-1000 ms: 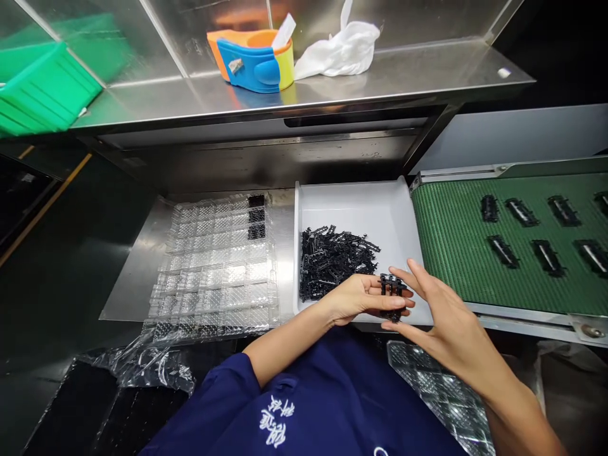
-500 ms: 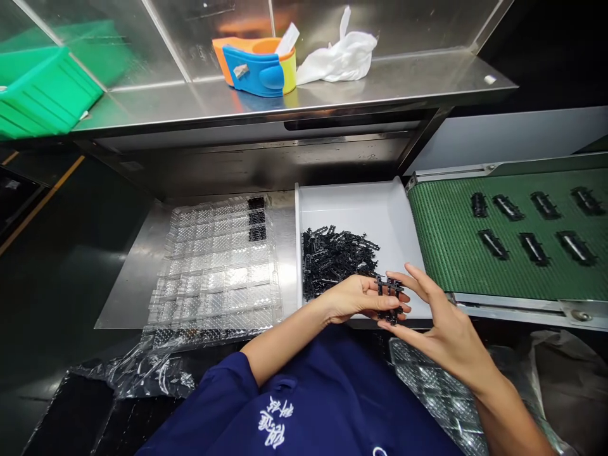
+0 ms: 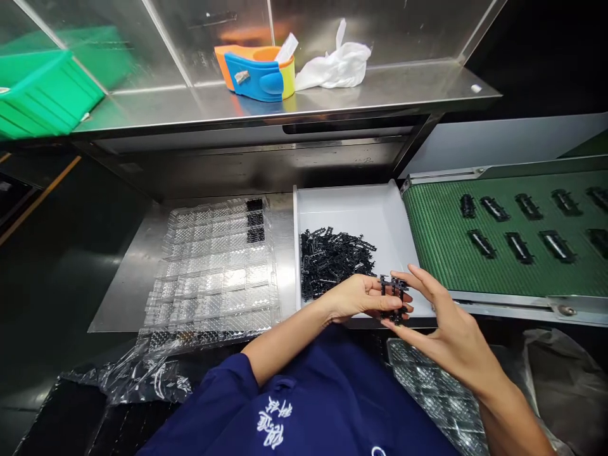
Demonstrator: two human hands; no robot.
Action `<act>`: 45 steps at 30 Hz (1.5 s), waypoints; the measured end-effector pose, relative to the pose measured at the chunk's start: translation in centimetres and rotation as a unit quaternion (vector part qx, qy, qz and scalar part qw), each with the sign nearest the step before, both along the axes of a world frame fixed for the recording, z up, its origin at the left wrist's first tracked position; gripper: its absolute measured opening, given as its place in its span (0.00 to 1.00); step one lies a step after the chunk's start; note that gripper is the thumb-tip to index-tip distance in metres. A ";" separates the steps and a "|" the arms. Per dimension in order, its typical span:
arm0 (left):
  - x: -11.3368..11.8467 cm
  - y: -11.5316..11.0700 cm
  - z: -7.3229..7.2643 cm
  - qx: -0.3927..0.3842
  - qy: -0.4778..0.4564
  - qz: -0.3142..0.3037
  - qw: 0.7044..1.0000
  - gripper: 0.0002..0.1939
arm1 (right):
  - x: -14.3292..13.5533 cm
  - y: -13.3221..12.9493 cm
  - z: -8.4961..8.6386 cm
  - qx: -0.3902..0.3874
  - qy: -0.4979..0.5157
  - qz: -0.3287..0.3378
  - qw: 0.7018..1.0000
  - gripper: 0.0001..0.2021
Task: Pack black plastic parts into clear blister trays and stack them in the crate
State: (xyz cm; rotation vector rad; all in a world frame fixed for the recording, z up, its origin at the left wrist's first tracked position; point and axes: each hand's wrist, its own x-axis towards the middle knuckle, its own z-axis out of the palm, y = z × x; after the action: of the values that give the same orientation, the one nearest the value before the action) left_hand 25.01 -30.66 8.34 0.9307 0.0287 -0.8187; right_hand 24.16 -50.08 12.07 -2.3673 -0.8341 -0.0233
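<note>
My left hand is closed around a few small black plastic parts, thumb on the near side. My right hand comes in from the right; its thumb touches the bottom end and its fingertips the top end of the same parts. Just behind the hands is a white tray with a loose heap of black plastic parts in it. To the left lies a clear plastic blister tray with many pockets; several pockets in its far right corner hold black parts.
On the right, a green conveyor belt carries black pieces in two rows. A metal shelf bears a green bin, a colourful holder and a crumpled white bag. Another clear tray sits beneath my right arm.
More pieces show on the belt's right side, and the pieces there sit further left. The held parts have turned slightly between my hands; the view has shifted a little.
</note>
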 end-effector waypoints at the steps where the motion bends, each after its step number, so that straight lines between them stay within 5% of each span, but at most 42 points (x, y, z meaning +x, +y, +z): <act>1: 0.1 0.0 0.1 0.002 0.000 -0.001 1.000 0.41 | 0.0 0.0 0.0 0.000 -0.005 0.000 1.000 0.40; 17: 0.8 -0.1 0.5 0.025 -0.004 0.001 1.000 0.41 | 1.2 -0.1 -0.5 -0.026 -0.068 0.045 0.996 0.39; 27: 1.2 -0.1 -0.9 0.009 0.019 0.006 1.000 0.32 | 2.3 -0.3 -1.6 -0.054 -0.024 0.071 0.996 0.41; 35: 1.7 0.2 -0.5 0.014 0.028 -0.016 0.999 0.39 | 3.2 -0.2 -1.2 -0.057 -0.007 0.068 0.996 0.42; 45: 2.1 0.5 -1.4 -0.008 0.038 0.004 0.999 0.35 | 4.2 -0.2 -0.8 -0.037 0.033 0.062 0.997 0.46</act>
State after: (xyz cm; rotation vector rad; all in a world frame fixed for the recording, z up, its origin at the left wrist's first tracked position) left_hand 27.10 -30.12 6.94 0.8841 0.0908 -0.8454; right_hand 28.34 -50.26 11.27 -2.3665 -0.9617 0.1382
